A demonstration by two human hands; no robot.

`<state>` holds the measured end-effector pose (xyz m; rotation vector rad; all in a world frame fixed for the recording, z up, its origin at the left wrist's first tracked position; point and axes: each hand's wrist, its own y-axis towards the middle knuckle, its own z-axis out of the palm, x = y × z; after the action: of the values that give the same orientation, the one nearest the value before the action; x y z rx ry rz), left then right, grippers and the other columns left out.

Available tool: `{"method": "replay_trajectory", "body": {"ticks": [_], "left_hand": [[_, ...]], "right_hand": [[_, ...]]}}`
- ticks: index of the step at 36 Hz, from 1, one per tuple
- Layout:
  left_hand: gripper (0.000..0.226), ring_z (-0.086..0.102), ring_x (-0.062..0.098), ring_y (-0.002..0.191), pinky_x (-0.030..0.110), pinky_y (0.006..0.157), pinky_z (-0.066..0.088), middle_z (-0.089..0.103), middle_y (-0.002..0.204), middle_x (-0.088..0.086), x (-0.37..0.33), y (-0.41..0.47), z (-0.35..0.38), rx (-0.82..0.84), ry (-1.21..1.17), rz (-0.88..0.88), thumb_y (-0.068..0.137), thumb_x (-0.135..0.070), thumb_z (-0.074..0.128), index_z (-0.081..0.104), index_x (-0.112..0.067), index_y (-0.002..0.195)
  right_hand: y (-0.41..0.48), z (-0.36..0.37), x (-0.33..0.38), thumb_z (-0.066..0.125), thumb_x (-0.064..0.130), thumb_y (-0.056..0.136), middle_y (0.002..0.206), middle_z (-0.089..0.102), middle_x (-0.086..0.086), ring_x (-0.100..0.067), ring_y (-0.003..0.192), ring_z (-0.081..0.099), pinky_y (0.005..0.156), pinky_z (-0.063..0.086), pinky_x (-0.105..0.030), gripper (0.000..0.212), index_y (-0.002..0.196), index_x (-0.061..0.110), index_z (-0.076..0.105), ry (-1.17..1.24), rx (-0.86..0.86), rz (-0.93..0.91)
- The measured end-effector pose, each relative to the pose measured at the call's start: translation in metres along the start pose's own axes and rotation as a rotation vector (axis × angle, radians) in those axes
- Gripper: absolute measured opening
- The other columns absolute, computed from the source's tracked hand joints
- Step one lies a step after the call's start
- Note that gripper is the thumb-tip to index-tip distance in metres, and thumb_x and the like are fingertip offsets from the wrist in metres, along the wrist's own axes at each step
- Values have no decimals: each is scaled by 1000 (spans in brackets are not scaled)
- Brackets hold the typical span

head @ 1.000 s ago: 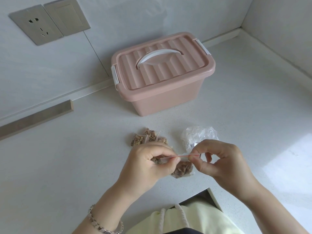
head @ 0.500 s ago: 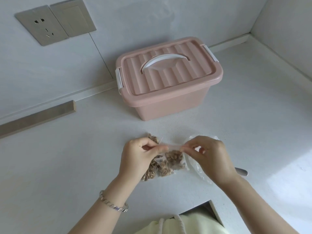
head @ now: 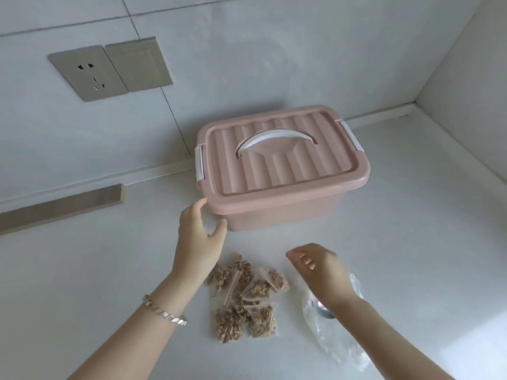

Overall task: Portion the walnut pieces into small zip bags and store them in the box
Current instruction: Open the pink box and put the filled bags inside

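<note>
Surface: white speckled countertop [head: 411, 242], meeting the walls at 12 and 3 o'clock.
Box: pink storage box [head: 282, 215] at 12 o'clock, near the back wall, with its ribbed lid [head: 274, 171] on and white clips at both ends.
Walnut bags: pile of small filled zip bags [head: 247, 300] at 6 o'clock, overlapping, apart from the box.
Plastic: crumpled clear bag [head: 337, 344] at 4 o'clock, near the pile; a metal spoon [head: 322, 311] shows at it, partly hidden.
Strip: wooden strip [head: 63, 207] at 9 o'clock, along the wall foot.

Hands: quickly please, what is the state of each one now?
Left hand: open, holding nothing, fingertips at the pink storage box corner.
Right hand: open, loosely curled, holding nothing.
</note>
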<state>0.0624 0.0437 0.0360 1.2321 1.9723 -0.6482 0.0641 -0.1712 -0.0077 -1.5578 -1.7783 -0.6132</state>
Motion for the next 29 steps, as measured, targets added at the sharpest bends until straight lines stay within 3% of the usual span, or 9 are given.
{"method": "replay_trajectory", "body": {"ticks": [2,6,10,13,16,20,23,26,29], "left_hand": [[56,33,19,128,29,101,30,36,136,7,-9,21,2,-13,29,0,89,-21,56,33,-13,138],[46,37,31,122,37,98,34,38,130,20,-21,64,9,37,60,-93,92,-11,44,35,-5,136],[39,51,40,101,41,82,43,48,115,24,-17,90,18,-11,37,-125,93,-10,36,38,-3,131],[35,51,43,98,44,79,43,50,112,26,-13,97,20,-38,55,-132,94,-14,36,41,0,127],[33,52,39,95,39,76,43,51,110,23,-11,97,17,-28,50,-106,95,-15,39,43,-2,124],[16,48,23,76,18,54,34,54,89,9,-11,89,7,-45,3,-63,93,-8,41,50,-8,107],[16,49,22,76,15,55,33,50,74,-6,-7,76,1,-88,-43,-82,90,-7,47,47,-20,99],[19,51,15,71,13,58,33,49,75,-14,-1,60,-2,-115,-75,-98,90,-11,53,51,-16,107],[23,46,2,64,13,56,33,48,75,-13,1,46,0,-118,-88,-77,92,-17,54,51,-10,113]], "right_hand": [[24,-32,12,64,18,85,79,65,3,-1,61,56,59,41,-11,10,83,11,71,41,-238,-76],[93,-96,22,58,11,88,86,65,-8,-24,73,58,67,45,-30,12,87,5,69,-51,-461,-139],[154,-129,2,50,24,92,122,53,-15,-32,114,49,92,42,-39,32,119,11,58,-219,-345,102],[179,-131,-15,41,30,96,128,50,-19,-34,120,45,95,38,-37,40,131,11,46,-206,-173,320],[185,-126,-18,38,25,97,92,56,-21,-28,87,52,70,35,-31,29,92,4,57,-86,-143,312],[172,-124,-21,44,33,95,58,37,-9,-23,62,37,52,24,-33,47,55,9,42,-39,-173,346],[157,-124,-25,48,43,90,55,29,-5,-22,55,29,49,19,-32,50,53,15,28,-49,-165,397],[141,-127,-29,45,47,90,52,36,-6,-24,51,35,49,25,-30,52,53,13,34,-139,-135,396],[131,-128,-29,38,46,94,55,48,-5,-28,61,48,55,34,-29,53,53,12,43,-248,-117,397]]}}
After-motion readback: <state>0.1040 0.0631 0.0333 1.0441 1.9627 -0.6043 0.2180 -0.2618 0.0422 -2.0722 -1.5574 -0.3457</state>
